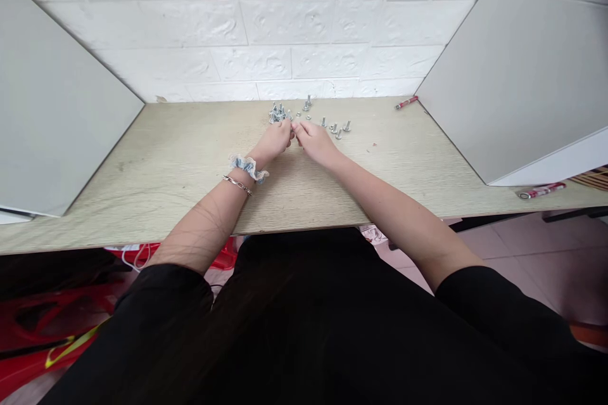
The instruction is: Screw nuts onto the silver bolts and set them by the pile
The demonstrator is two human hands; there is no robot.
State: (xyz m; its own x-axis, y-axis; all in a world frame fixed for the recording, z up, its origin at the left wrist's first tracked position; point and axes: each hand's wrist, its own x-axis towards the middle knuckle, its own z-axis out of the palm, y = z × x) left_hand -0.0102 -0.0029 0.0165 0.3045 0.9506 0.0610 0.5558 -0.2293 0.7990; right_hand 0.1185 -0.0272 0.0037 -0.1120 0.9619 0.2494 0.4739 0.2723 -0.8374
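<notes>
My left hand [278, 137] and my right hand [314, 140] meet over the wooden table, fingertips together. Both are closed in a pinch, and whatever lies between the fingers is hidden or too small to make out. Just beyond my left hand is a cluster of metal bolts [276, 113]. To the right of my right hand several more bolts [335, 128] stand on their heads, spread apart. Two bolts [307, 102] stand farther back near the wall. Small nuts [299, 115] lie on the wood just past my fingertips.
The pale wooden table [190, 139] runs up to a white brick-patterned wall [266, 63]. Grey panels stand at the left [61, 101] and right [513, 75]. One red tube [406, 102] lies by the right panel, another red tube [542, 191] near the front edge.
</notes>
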